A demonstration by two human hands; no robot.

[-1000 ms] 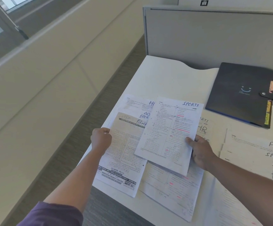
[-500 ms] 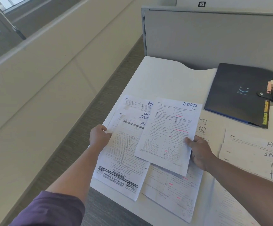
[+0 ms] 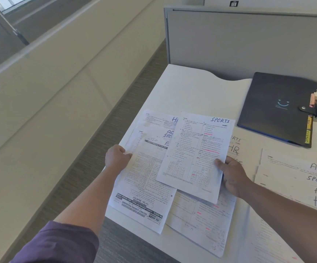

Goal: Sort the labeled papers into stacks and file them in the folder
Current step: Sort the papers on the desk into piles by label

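On the white surface: many printed papers lie spread out, and a dark folder sits at the far right.
Left hand: its fingers are curled round the left edge of a printed sheet with a barcode. The thumb lies on top of the sheet.
Sheet with a barcode: it is turned upside down to the viewer, with the barcode at the near end. Its near corner hangs past the edge of the surface. Its right side is tucked under the SPORTS sheet.
Right hand: it pinches the right edge of the SPORTS sheet. The thumb is on top and the other fingers are hidden below.
SPORTS sheet: it has the word SPORTS in blue ink at its top right corner and some pink marks in the text. It is the top paper, a bit tilted.
Papers below: they show bits of blue words, like H, AD and SPO. The rest of each word is hidden.
Near sheet: it lies flat under the SPORTS sheet and has pink marks.
Right stack: it is fanned out and shows ADMI, SPORTS, HR and HR.
Folder: it is dark, closed with a snap strap, has a small smile on the cover and yellow tabs on its right edge. It lies apart from both hands.
Sleeve: purple, on the left arm.
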